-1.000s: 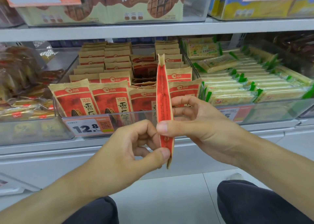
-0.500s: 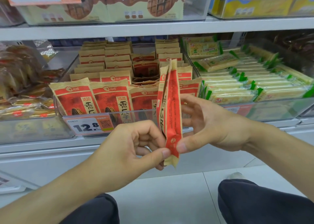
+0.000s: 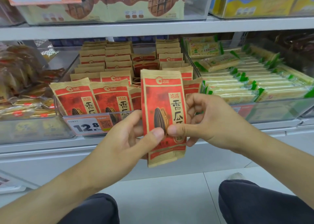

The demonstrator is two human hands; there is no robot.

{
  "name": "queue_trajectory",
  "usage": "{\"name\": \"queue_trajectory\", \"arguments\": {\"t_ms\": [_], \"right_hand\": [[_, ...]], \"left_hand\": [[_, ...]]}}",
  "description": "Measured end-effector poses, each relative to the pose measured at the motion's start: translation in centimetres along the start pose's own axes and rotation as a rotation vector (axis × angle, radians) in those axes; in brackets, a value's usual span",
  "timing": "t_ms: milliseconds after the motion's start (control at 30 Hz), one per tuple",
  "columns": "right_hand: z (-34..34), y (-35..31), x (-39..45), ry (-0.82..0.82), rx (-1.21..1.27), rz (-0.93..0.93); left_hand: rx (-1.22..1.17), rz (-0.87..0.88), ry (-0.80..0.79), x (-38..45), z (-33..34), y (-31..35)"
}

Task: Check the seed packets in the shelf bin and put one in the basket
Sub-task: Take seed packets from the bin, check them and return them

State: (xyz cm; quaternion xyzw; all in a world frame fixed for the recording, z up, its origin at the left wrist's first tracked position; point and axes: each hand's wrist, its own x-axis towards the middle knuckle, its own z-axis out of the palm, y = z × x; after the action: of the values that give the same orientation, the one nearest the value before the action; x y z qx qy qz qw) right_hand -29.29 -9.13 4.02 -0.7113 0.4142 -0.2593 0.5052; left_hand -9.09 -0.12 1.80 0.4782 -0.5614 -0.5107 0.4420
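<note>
Your left hand (image 3: pixel 136 135) and right hand (image 3: pixel 203 121) pinch an upright red seed packet (image 3: pixel 163 108), its front toward you, before a clear shelf bin (image 3: pixel 59 108) of matching packets (image 3: pixel 74 98) with a price tag (image 3: pixel 90 126) reading 12.8.

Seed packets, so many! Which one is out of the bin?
The seed packet held upright by both hands, left hand and right hand, in front of the shelf bin; the others sit inside.
</note>
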Motion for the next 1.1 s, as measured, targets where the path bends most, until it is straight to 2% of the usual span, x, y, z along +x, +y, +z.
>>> {"name": "queue_trajectory", "arguments": {"t_ms": [133, 233, 400, 600, 767, 1100], "right_hand": [[0.1, -0.2, 0.2, 0.016, 0.026, -0.004], [-0.3, -0.2, 0.3, 0.055, 0.015, -0.028], [-1.0, -0.3, 0.3, 0.035, 0.183, 0.016], [-0.6, -0.9, -0.2, 0.011, 0.100, -0.031], [0.8, -1.1, -0.8, -0.048, 0.052, -0.146], [2.4, -0.3, -0.9, -0.084, 0.262, -0.166]], "left_hand": [[0.033, -0.019, 0.075, 0.5, -0.3, -0.5], [0.067, -0.022, 0.058, 0.6, -0.8, -0.9], [0.071, -0.085, 0.029, 0.6, -1.0, -1.1], [0.121, -0.003, 0.218, 0.8, -1.2, -1.1], [0.155, 0.046, 0.231, 0.7, -0.3, -0.6], [0.160, 0.020, 0.210, 0.6, -0.1, -0.6]]}}
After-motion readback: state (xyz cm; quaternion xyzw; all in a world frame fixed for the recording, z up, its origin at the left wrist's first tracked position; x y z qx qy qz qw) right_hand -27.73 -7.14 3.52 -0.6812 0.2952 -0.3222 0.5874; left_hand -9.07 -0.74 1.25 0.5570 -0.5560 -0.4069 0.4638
